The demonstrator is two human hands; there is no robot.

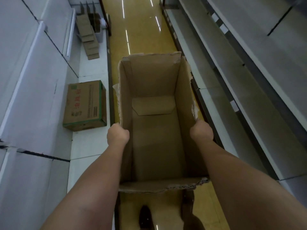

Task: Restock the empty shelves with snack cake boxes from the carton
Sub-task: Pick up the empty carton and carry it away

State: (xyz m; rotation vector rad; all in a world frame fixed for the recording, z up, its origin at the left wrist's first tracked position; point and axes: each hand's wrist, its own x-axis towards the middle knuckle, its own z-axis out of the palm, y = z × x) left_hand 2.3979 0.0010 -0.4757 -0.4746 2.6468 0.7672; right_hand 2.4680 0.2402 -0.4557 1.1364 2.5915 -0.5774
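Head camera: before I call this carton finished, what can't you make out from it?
- Fingers of left hand and right hand: hidden, folded over the open carton's side walls.
- Sealed box on the left shelf: print too blurred to read; contents hidden.
- Shoes below the carton: partly covered by its near flap, dark.

Both forearms are bare from wrist to the frame's edge, with no sleeves, watch or rings showing on the left hand (118, 133) or the right hand (201, 131). Far below the hands, dark shoes (144, 216) (blurred, details unclear).
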